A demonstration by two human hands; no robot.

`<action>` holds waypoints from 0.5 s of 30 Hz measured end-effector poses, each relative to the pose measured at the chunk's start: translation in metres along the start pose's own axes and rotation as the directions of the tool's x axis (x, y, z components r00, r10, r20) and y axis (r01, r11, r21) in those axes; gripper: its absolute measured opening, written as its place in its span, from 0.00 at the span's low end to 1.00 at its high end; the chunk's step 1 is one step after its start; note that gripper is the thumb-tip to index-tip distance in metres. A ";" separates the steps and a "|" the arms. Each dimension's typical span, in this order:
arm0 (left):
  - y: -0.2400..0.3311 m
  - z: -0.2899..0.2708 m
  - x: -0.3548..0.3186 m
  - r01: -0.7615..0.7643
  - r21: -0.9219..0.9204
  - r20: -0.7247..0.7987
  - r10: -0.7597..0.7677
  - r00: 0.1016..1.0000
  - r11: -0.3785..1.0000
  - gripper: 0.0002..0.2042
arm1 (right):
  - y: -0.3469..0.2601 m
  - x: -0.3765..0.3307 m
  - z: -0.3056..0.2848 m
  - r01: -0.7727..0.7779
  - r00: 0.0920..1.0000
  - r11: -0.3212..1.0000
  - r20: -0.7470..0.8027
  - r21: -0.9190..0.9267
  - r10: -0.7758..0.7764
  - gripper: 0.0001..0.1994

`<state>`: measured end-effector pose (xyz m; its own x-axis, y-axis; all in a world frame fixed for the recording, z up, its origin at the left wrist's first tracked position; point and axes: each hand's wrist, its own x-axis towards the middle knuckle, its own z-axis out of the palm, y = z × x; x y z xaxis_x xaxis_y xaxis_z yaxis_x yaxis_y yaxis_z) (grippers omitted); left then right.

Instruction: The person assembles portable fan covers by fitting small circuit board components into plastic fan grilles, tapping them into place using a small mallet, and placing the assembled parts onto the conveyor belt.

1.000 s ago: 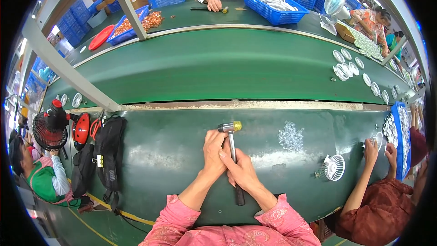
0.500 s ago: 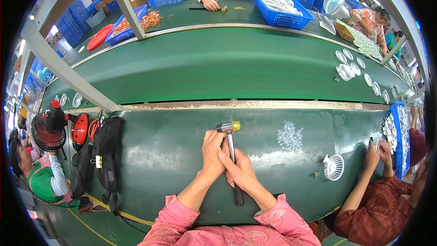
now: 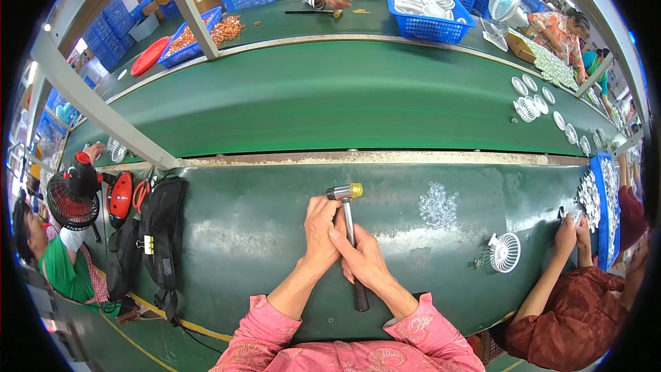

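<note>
Near the middle of the green table, my hands are together around a hammer (image 3: 349, 217) with a metal head and a yellow face. My right hand (image 3: 363, 258) is closed over its handle, and the black grip comes out below. My left hand (image 3: 321, 234) has its fingers curled beside the hammer head, with my right thumb lying across its edge. What the left fingers hold, if anything, is hidden. Right of my hands lie a pile of small clear pieces (image 3: 438, 205) and a white round fan grille (image 3: 506, 253).
A black bag (image 3: 164, 234), a red ladybug-shaped object (image 3: 120, 198) and a black fan (image 3: 72, 200) stand at left. Beyond the table's far edge runs a green belt (image 3: 310, 96) with white grilles at right. A blue basket (image 3: 606, 213) stands by the right-hand co-worker.
My hands and the hammer stay still. The co-worker opposite has raised a hand, and the one at left reaches to the belt. White grilles on the belt have shifted slightly right.
</note>
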<state>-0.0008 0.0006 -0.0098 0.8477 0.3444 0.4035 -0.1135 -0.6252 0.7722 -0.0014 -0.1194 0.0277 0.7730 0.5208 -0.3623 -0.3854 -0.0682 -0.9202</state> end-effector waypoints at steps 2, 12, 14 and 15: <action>-0.001 0.000 0.000 0.000 0.000 -0.001 0.000 1.000 1.000 0.08 | 0.000 0.000 0.000 -0.003 1.000 1.000 0.001 0.004 0.003 0.20; 0.000 0.001 -0.001 0.006 0.004 -0.005 -0.006 1.000 1.000 0.07 | 0.002 0.000 0.000 0.005 1.000 1.000 -0.003 0.005 -0.005 0.20; 0.000 0.001 -0.001 0.001 0.008 -0.005 -0.001 1.000 1.000 0.07 | 0.003 0.000 0.000 0.009 1.000 1.000 -0.003 0.008 -0.009 0.20; 0.001 0.000 -0.001 0.001 0.010 -0.009 -0.001 1.000 1.000 0.07 | 0.003 0.000 0.000 0.009 1.000 1.000 -0.005 0.005 -0.009 0.20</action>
<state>-0.0013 -0.0004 -0.0098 0.8428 0.3514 0.4077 -0.1077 -0.6321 0.7674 -0.0022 -0.1197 0.0243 0.7789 0.5175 -0.3543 -0.3806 -0.0590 -0.9229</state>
